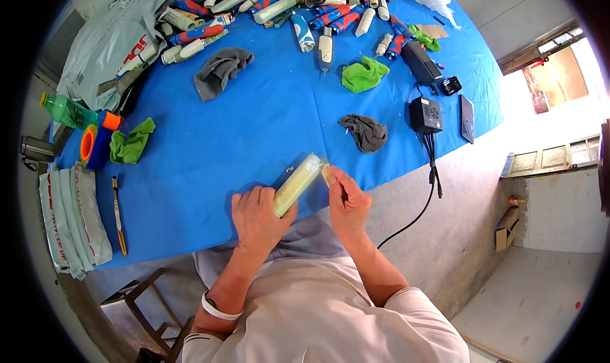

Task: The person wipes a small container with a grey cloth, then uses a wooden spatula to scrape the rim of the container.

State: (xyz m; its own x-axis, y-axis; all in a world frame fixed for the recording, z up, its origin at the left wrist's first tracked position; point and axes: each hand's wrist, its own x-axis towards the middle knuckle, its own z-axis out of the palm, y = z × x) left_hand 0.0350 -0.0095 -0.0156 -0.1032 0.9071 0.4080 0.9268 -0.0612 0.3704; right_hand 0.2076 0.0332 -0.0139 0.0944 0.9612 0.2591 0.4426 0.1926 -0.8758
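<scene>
My left hand point(260, 217) grips the lower part of a pale yellow cylinder point(295, 184), held tilted at the table's front edge with its far end pointing away to the right. At that end, which looks wrapped in clear plastic, my right hand point(346, 194) pinches a small translucent tan piece point(326, 171), touching or just beside the cylinder. A tiny pale bit point(290, 168) lies on the blue cloth left of the cylinder's end, and a dark grey rag point(365, 132) lies beyond my right hand.
The blue-covered table point(190, 198) holds piled tube-like items point(273, 7), rags point(362, 74), plastic bags point(108, 51), a green bottle point(67, 112), an orange-and-blue roll point(95, 140), a brush point(119, 213) and a black device with cables point(424, 114). A stool point(143, 306) stands lower left.
</scene>
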